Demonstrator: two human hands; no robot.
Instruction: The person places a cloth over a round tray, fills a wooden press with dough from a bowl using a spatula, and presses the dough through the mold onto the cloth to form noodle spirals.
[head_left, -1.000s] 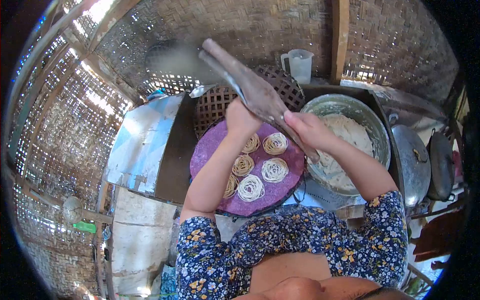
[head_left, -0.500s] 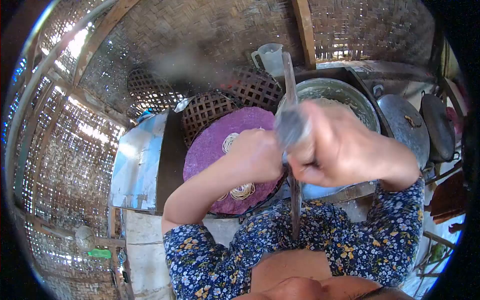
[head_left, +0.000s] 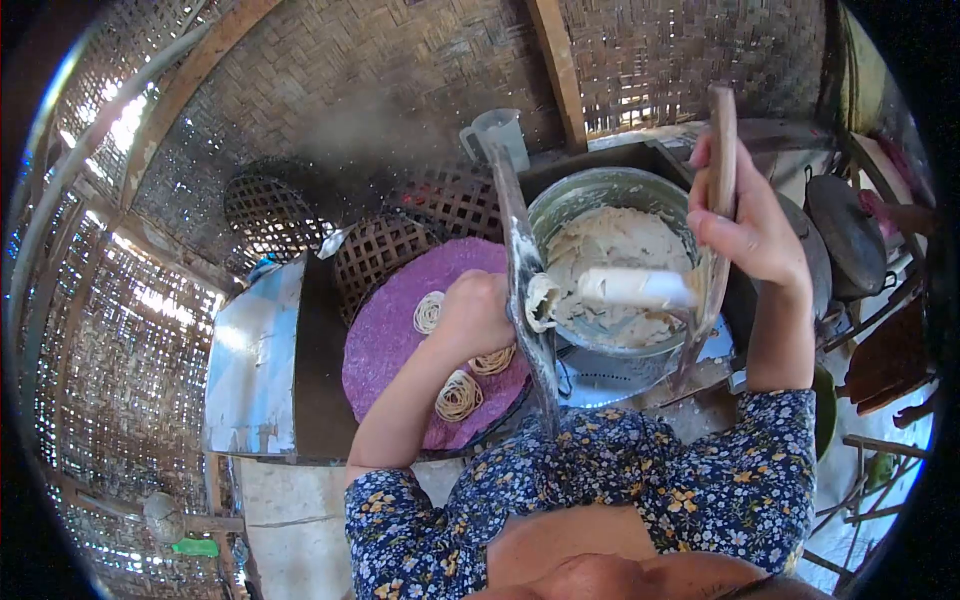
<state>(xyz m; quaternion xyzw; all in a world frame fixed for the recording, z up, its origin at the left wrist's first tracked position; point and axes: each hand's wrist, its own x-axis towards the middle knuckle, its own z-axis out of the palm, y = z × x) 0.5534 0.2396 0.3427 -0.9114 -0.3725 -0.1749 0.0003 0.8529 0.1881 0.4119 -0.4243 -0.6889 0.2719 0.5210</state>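
My left hand (head_left: 474, 312) is closed on the lower half of a wooden hand press (head_left: 522, 250), a long upright bar with dough showing at its round opening. My right hand (head_left: 748, 215) grips the press's other half, a wooden bar (head_left: 722, 150) carrying a whitish plunger (head_left: 635, 288). The plunger points left at the opening, and the two halves are apart. Behind and below them, a large metal pot (head_left: 560, 195) holds pale, sticky dough (head_left: 620, 245). Left of it, coiled noodle nests (head_left: 459, 396) lie on a purple round sheet (head_left: 385, 375), partly covered by my left forearm.
Woven baskets (head_left: 385, 250) lean behind the purple sheet. A clear plastic jug (head_left: 497, 135) stands by the woven wall at the back. Dark pot lids (head_left: 845, 235) stand at the right. A blue-and-white panel (head_left: 255, 355) is at the left.
The press has come apart into two halves. My right hand has moved right with the plunger half, while my left hand has shifted left with the other. The dough pot is now more visible.
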